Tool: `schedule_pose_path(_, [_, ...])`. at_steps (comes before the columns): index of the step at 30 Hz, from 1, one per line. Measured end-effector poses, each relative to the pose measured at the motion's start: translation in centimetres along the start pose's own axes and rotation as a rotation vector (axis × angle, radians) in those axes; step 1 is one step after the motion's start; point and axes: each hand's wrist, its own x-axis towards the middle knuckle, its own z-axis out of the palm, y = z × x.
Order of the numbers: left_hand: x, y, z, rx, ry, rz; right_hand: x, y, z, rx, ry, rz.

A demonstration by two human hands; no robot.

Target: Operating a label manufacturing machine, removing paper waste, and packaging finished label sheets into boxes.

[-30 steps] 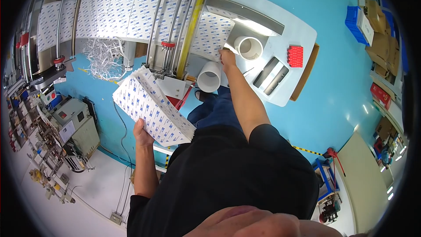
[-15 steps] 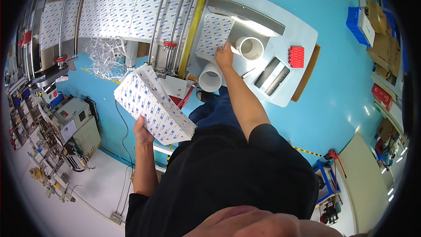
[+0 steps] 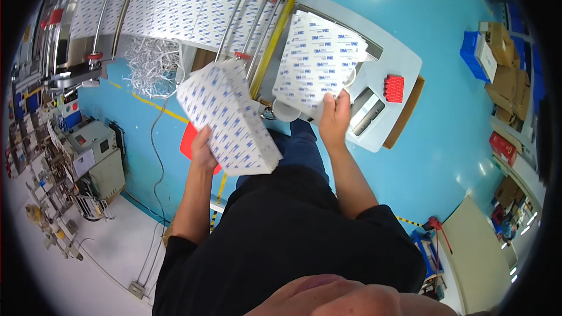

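Nearest: black shirt (image 3: pixel 287 228), lower centre; forearms rise on either side of it. Left hand (image 3: pixel 203 151), left of centre, grips a thick stack of sheets (image 3: pixel 225 120) by its left edge: thumb flat on the top face, other fingers hidden beneath. Stack is tilted, its lower right corner close to the shirt, sheet edges slightly fanned at the top.

Right hand (image 3: pixel 335 116), right of centre, pinches the lower edge of a thinner bundle of sheets (image 3: pixel 321 61); the thumb shows on top, some fingers are out of sight. Its right edge is uneven. Cannot tell if the bundle touches the table beneath. Both lots: white, smooth, paper-like, blue print. A gap separates them; a white tube (image 3: pixel 285 111) shows there, partly covered.

Pale grey table (image 3: pixel 404 52), rounded corner, upper right. On it, right of the bundle: a dark and silver block (image 3: pixel 367 111) and a red ridged block (image 3: pixel 394 88). Blue floor (image 3: pixel 436 134) gives open room beyond the table's right edge.

Upper left: metal rollers and a yellow bar (image 3: pixel 278 41), a long printed sheet (image 3: pixel 211 14), curled white strips (image 3: pixel 153 64) below. Far right: blue crate (image 3: pixel 475 55), brown cartons (image 3: pixel 506 76).
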Motion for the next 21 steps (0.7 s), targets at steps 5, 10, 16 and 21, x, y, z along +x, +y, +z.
schedule_pose_path(5, [2.2, -1.1, 2.8, 0.037, -0.146, -0.026, -3.5, -3.9, -2.9, 0.058, -0.477, 0.128])
schedule_pose_path(10, [1.2, -1.5, 5.5, 0.086, -0.169, -0.085, -5.1, -3.9, -2.5, 0.342, -0.554, 0.250])
schedule_pose_path(16, [0.5, -2.0, 7.8, 0.213, -0.093, 0.013, -4.6, -8.7, -2.1, -0.148, -0.563, 0.073])
schedule_pose_path(21, [-0.4, -1.2, 8.5, 0.260, -0.107, 0.081, -4.7, -7.1, -2.7, -0.061, -0.462, 0.046])
